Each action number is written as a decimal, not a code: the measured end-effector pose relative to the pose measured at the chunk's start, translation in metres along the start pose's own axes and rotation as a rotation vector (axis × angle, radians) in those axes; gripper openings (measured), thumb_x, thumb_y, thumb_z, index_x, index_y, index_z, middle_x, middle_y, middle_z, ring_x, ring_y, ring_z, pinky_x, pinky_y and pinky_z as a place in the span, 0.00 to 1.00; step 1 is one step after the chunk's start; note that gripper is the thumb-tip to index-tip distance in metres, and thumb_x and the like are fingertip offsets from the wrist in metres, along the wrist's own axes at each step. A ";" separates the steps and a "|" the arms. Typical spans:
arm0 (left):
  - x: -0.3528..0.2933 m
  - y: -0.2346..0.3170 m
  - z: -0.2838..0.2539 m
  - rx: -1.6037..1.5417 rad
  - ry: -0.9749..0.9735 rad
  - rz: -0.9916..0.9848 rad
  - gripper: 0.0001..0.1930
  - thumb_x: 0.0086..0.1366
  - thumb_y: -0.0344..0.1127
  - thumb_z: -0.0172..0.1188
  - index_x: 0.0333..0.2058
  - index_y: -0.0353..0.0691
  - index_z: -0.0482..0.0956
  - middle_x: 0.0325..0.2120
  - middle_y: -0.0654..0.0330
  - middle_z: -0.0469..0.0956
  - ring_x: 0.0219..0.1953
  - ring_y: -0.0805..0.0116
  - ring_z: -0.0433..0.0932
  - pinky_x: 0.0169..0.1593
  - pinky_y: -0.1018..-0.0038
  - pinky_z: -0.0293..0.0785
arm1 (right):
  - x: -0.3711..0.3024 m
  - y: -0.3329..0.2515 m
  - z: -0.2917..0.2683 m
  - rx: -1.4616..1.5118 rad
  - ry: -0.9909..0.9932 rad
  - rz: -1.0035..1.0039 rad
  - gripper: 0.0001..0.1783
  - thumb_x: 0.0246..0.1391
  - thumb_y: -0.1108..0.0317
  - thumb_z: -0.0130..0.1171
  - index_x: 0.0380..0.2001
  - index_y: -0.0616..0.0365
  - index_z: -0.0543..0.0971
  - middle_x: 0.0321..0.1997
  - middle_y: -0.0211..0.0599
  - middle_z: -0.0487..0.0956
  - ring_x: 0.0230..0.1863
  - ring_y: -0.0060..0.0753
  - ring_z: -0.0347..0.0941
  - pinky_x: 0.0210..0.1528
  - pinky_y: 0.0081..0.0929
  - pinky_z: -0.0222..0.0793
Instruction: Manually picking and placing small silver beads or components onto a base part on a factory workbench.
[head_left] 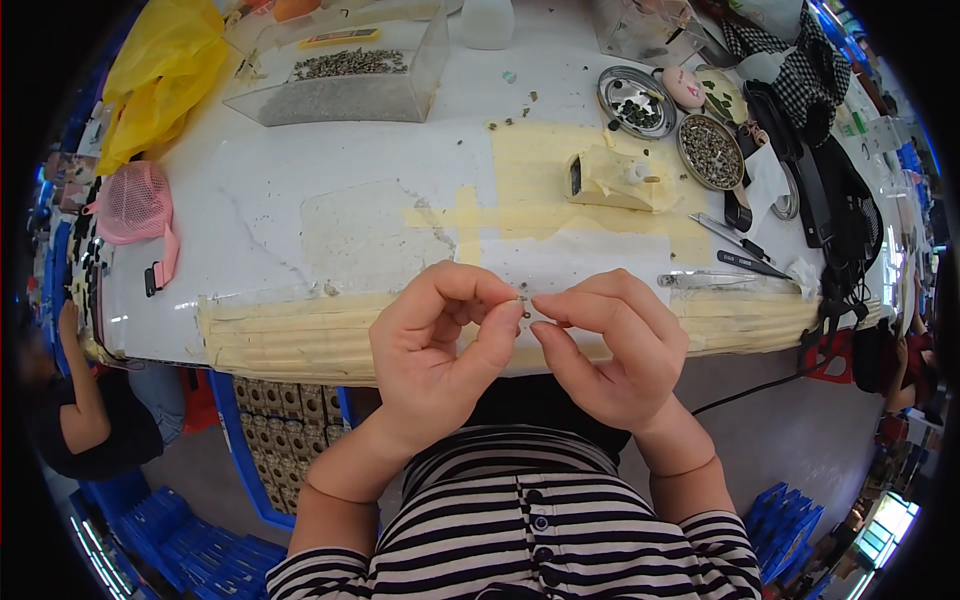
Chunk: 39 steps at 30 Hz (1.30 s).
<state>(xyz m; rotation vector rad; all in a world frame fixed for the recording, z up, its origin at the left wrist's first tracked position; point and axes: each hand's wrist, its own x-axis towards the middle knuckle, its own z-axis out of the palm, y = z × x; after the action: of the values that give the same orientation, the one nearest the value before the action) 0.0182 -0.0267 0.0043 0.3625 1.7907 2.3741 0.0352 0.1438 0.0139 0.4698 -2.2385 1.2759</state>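
Over the near edge of the table, my left hand (440, 345) pinches a tiny metal part (526, 314) between thumb and forefinger. Its exact kind is too small to make out. Just to the right, my right hand (615, 345) faces it with thumb and forefinger a little apart, and nothing shows between them. The right fingertips are close to the small part. Under both hands run strips of cream masking tape (290, 335) along the table's edge.
A clear bin (345, 100) of small metal parts stands far left. At right are a round tin (711, 152) of small parts, a dish (636, 103) of dark bits, a taped block (615, 180) and tweezers (750, 263). A blue crate (240, 440) sits below the table, left.
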 end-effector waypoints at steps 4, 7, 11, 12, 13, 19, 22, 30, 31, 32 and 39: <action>0.001 -0.002 0.001 0.070 -0.034 0.089 0.08 0.63 0.20 0.60 0.41 0.31 0.75 0.36 0.61 0.77 0.38 0.77 0.76 0.43 0.81 0.74 | 0.000 0.001 0.002 0.022 0.007 0.004 0.12 0.39 0.81 0.70 0.31 0.61 0.82 0.27 0.35 0.79 0.25 0.30 0.76 0.26 0.22 0.71; 0.000 -0.004 0.001 0.072 -0.043 0.092 0.08 0.63 0.20 0.60 0.41 0.31 0.75 0.37 0.60 0.78 0.38 0.77 0.77 0.43 0.81 0.75 | 0.001 -0.003 0.003 0.044 0.007 0.057 0.10 0.40 0.82 0.68 0.30 0.61 0.82 0.27 0.35 0.79 0.24 0.28 0.75 0.26 0.21 0.71; -0.001 0.001 0.002 -0.158 -0.012 -0.053 0.07 0.64 0.21 0.59 0.41 0.31 0.74 0.38 0.57 0.79 0.38 0.76 0.79 0.44 0.80 0.77 | 0.001 -0.002 0.000 0.119 0.021 0.124 0.09 0.42 0.84 0.66 0.29 0.63 0.81 0.27 0.35 0.79 0.25 0.25 0.75 0.27 0.20 0.71; -0.001 0.001 0.002 -0.187 -0.021 -0.083 0.06 0.65 0.21 0.59 0.41 0.31 0.74 0.38 0.56 0.79 0.38 0.76 0.80 0.44 0.79 0.77 | 0.001 -0.001 0.001 0.131 0.042 0.136 0.09 0.42 0.84 0.66 0.29 0.63 0.81 0.27 0.35 0.79 0.25 0.25 0.75 0.27 0.20 0.71; -0.002 0.001 0.001 -0.217 -0.032 -0.113 0.06 0.65 0.21 0.58 0.41 0.31 0.74 0.38 0.56 0.80 0.39 0.75 0.80 0.45 0.79 0.78 | 0.000 0.000 0.001 0.142 0.062 0.148 0.09 0.42 0.84 0.66 0.29 0.63 0.81 0.27 0.36 0.79 0.25 0.24 0.75 0.27 0.19 0.71; -0.004 0.002 0.009 -0.242 -0.004 -0.092 0.07 0.65 0.20 0.57 0.41 0.29 0.74 0.39 0.55 0.80 0.41 0.74 0.80 0.48 0.77 0.78 | 0.001 0.000 0.003 0.086 0.086 0.103 0.09 0.42 0.84 0.66 0.30 0.63 0.81 0.26 0.36 0.80 0.25 0.25 0.75 0.27 0.19 0.71; -0.005 0.000 0.008 -0.233 -0.011 -0.088 0.07 0.65 0.20 0.57 0.41 0.29 0.74 0.38 0.55 0.79 0.41 0.73 0.80 0.49 0.77 0.78 | 0.001 0.000 0.005 0.040 0.107 0.064 0.10 0.41 0.83 0.67 0.30 0.62 0.82 0.26 0.36 0.80 0.24 0.26 0.75 0.26 0.19 0.71; -0.004 0.000 0.010 -0.279 0.004 -0.149 0.06 0.65 0.20 0.57 0.41 0.31 0.75 0.35 0.60 0.79 0.39 0.78 0.78 0.45 0.81 0.75 | -0.002 0.000 0.009 0.024 0.131 0.048 0.11 0.40 0.83 0.69 0.30 0.62 0.82 0.26 0.35 0.79 0.24 0.27 0.76 0.26 0.20 0.71; -0.003 0.000 0.009 -0.301 0.001 -0.162 0.06 0.65 0.20 0.58 0.41 0.31 0.75 0.35 0.61 0.79 0.38 0.79 0.77 0.44 0.82 0.75 | -0.002 0.000 0.009 0.024 0.133 0.043 0.11 0.40 0.83 0.69 0.30 0.62 0.82 0.26 0.35 0.79 0.24 0.27 0.76 0.26 0.20 0.71; -0.003 0.000 0.009 -0.307 0.005 -0.177 0.06 0.65 0.21 0.58 0.40 0.32 0.75 0.35 0.61 0.79 0.38 0.79 0.77 0.43 0.82 0.74 | -0.001 0.000 0.009 0.023 0.134 0.041 0.11 0.40 0.83 0.69 0.30 0.62 0.82 0.26 0.35 0.79 0.24 0.27 0.76 0.26 0.20 0.71; -0.001 0.004 0.009 -0.359 0.013 -0.277 0.04 0.66 0.23 0.59 0.39 0.33 0.76 0.33 0.64 0.79 0.36 0.81 0.76 0.43 0.83 0.73 | -0.003 0.001 0.011 0.015 0.137 0.026 0.12 0.40 0.83 0.69 0.31 0.62 0.82 0.25 0.35 0.79 0.25 0.28 0.76 0.26 0.20 0.71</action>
<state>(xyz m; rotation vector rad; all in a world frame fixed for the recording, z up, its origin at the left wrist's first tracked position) 0.0219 -0.0199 0.0108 0.0495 1.2802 2.4272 0.0342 0.1350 0.0070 0.3486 -2.1288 1.2989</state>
